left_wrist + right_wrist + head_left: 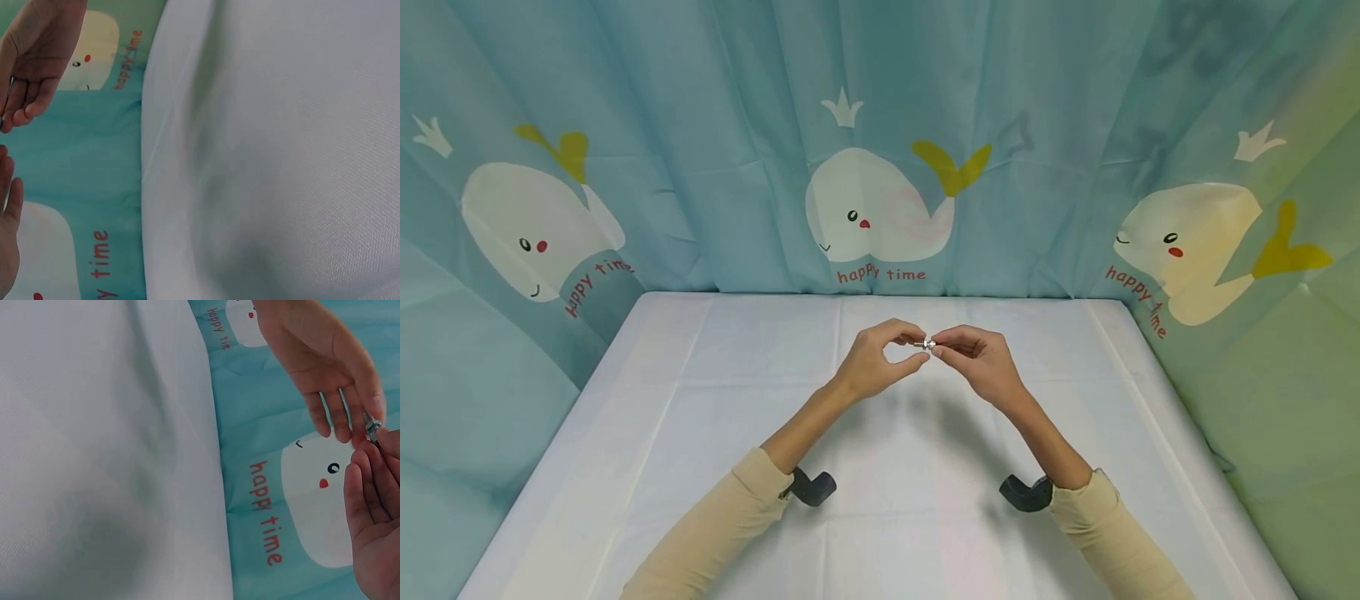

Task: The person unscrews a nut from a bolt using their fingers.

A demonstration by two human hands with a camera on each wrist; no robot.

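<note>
A small silver metal bolt (928, 344) with a wider nut-like collar is held up above the table between the two hands. My right hand (981, 358) pinches one end of it between thumb and fingertips. Around the other end, my left hand (876, 360) forms a loose C, with a gap between thumb and fingers; whether a fingertip touches the metal I cannot tell. In the right wrist view the bolt (372, 427) shows a thin shank pointing toward the left hand (325, 369). The left wrist view catches both hands only at its left edge.
A white cloth covers the table (865, 550). Blue-green curtains (737, 167) printed with whales close off the back and both sides. Dark curved pieces (815, 489) stick out near each sleeve cuff, above the tabletop.
</note>
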